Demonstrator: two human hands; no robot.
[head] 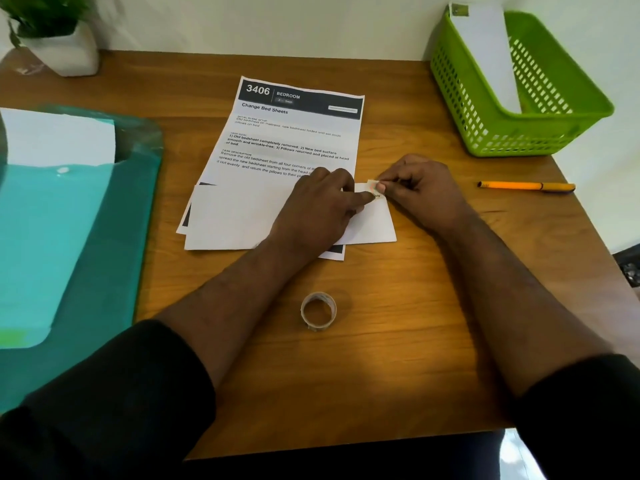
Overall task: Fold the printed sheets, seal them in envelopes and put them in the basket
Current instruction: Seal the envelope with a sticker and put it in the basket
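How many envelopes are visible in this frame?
2: one envelope flat on the printed sheets under both hands, one standing envelope in the green basket. More may be hidden in the teal folder.

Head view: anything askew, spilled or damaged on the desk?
Nothing spilled or damaged. The printed sheets lie fanned at a slant under the envelope, and the envelope in the green basket leans against its back rim. Both look deliberate.

envelope [239,220] on sheets [294,133] — basket [485,109] far right | tape roll [318,316] nearest
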